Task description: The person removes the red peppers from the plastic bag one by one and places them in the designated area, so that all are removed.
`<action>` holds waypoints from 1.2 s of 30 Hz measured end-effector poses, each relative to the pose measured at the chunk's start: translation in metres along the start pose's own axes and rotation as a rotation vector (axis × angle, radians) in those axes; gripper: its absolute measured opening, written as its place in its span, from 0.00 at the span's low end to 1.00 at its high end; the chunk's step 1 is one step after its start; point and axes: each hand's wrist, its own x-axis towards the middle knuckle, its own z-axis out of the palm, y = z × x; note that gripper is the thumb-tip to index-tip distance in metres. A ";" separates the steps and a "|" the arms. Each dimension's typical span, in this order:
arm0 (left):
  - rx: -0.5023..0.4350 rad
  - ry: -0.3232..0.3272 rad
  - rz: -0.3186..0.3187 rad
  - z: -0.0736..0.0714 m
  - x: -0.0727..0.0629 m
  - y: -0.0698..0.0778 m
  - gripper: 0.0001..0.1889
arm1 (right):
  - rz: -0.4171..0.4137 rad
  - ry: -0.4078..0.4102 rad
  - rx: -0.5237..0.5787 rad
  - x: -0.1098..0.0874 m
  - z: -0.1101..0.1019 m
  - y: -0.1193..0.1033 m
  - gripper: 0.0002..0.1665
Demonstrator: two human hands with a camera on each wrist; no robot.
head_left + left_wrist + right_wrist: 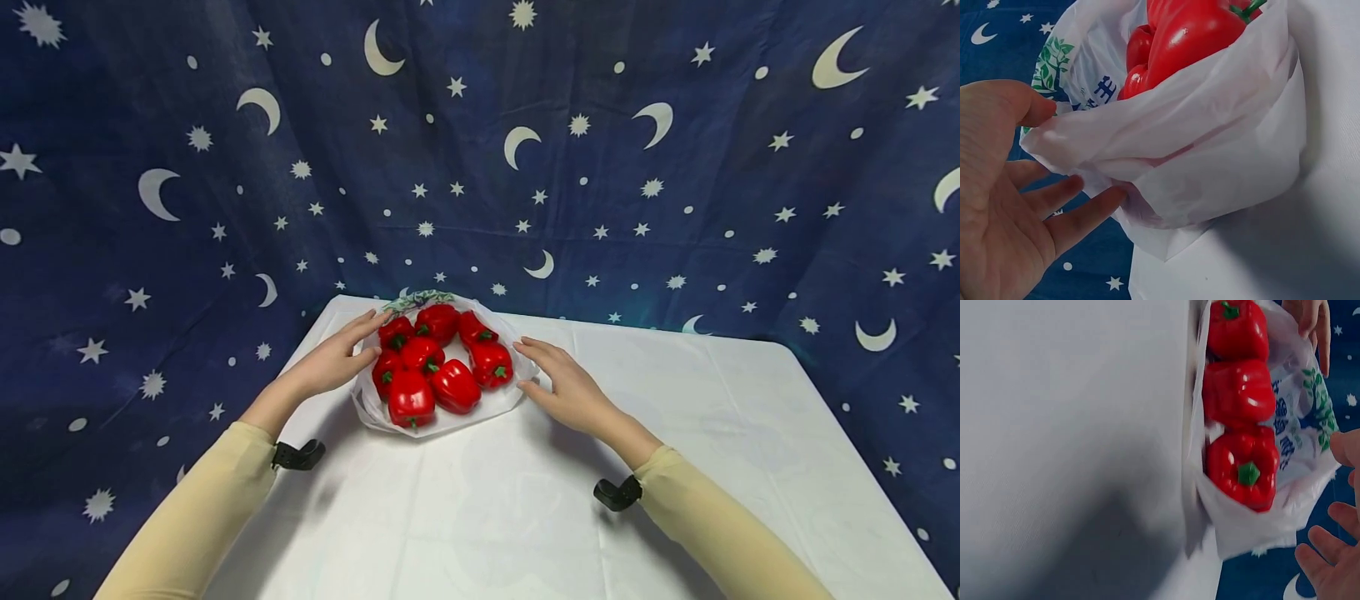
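A white plastic bag [442,429] with green leaf print and blue lettering stands wide-mouthed on the table, its rim turned outward. Inside lie several glossy red bell peppers [412,398] with green stems. My left hand [333,357] is at the bag's left side, fingers extended. In the left wrist view its upper fingertip is right at the rim and other fingertips lie against the outer plastic. On the opposite side is my right hand [566,387], fingers spread and slightly bent. The right wrist view shows its fingertips [1342,450] close beside the bag's printed edge.
The table [675,400] has a white cloth and stands against a dark blue curtain [480,150] with moons and stars. The bag sits near the table's far left corner. Black straps [298,456] circle both wrists over beige sleeves.
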 end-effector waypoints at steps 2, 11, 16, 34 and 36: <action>0.017 -0.004 0.007 0.000 0.001 0.002 0.32 | -0.007 -0.014 0.012 0.005 0.004 -0.004 0.37; 0.001 -0.025 0.012 0.001 0.005 0.003 0.34 | -0.028 -0.060 0.048 0.022 0.020 -0.019 0.35; -0.007 -0.030 0.006 0.001 0.006 0.002 0.38 | 0.016 -0.067 0.068 0.031 0.028 -0.022 0.36; -0.082 -0.051 0.001 0.004 0.010 0.015 0.42 | 0.201 -0.003 0.000 0.049 0.055 -0.014 0.45; -0.082 -0.052 0.003 0.004 0.010 0.016 0.42 | 0.229 0.011 0.010 0.051 0.058 -0.013 0.45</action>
